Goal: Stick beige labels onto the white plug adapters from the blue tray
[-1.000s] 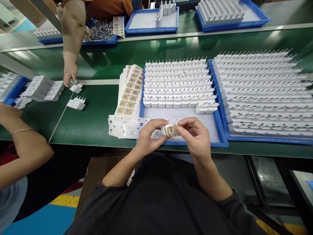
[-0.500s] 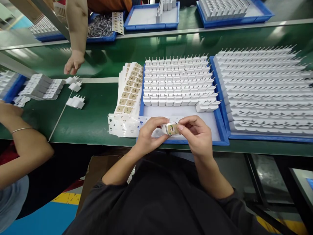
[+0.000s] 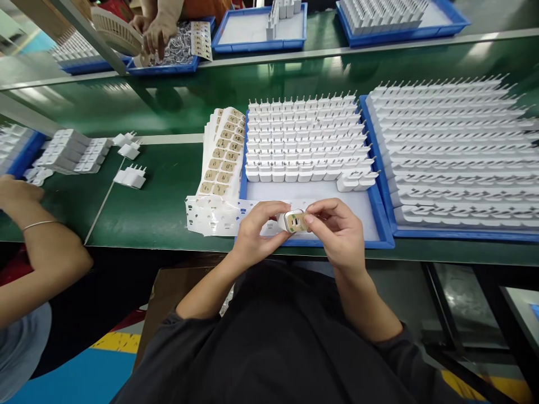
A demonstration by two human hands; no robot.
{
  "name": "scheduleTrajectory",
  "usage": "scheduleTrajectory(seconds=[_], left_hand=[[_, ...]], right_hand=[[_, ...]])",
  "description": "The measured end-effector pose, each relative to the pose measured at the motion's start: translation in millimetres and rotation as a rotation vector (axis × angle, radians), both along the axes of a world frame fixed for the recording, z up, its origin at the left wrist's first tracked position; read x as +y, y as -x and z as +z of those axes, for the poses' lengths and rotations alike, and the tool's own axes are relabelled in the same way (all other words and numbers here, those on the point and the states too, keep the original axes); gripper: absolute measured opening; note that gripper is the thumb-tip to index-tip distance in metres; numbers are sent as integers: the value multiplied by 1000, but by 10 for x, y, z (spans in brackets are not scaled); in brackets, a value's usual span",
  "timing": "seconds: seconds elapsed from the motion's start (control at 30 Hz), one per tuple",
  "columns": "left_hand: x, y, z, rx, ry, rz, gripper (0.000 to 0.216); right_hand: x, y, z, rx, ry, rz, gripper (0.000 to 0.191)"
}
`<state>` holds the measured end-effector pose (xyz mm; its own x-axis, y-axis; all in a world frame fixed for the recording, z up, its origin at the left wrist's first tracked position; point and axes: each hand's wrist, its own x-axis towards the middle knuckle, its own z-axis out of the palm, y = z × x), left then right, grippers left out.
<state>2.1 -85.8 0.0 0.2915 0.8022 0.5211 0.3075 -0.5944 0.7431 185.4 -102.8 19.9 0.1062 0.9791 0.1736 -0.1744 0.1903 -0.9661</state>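
Observation:
Both of my hands meet over the near edge of a blue tray (image 3: 381, 224). My left hand (image 3: 257, 229) grips a small white charger plug (image 3: 293, 221) with a tan sticker on its face. My right hand (image 3: 339, 233) pinches the same plug from the right, fingertips on the sticker. Behind them the tray holds several rows of upright white plugs (image 3: 303, 140). A stack of tan sticker sheets (image 3: 223, 154) leans on the tray's left side. Used white backing sheets (image 3: 210, 216) lie just left of my left hand.
A second blue tray of white plugs (image 3: 455, 151) fills the right. Loose plugs (image 3: 131, 176) and a grey-white pile (image 3: 69, 151) lie on the green belt at left. A co-worker's arm (image 3: 37, 264) rests at the left. Another person's hands (image 3: 154, 28) work at far trays.
The far person's arm has drawn back from the belt up to the far tray. My hands stay in place on the plug.

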Motion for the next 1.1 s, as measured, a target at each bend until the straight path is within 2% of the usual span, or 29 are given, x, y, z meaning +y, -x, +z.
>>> scheduleTrajectory(seconds=[0.77,1.1], left_hand=[[-4,35,20,68,-89,37,38],[-10,56,-4,100,-115,83,36]], right_hand=[[29,61,-19,-38,43,23,13],[39,128,-12,-154,38,-21,13]])
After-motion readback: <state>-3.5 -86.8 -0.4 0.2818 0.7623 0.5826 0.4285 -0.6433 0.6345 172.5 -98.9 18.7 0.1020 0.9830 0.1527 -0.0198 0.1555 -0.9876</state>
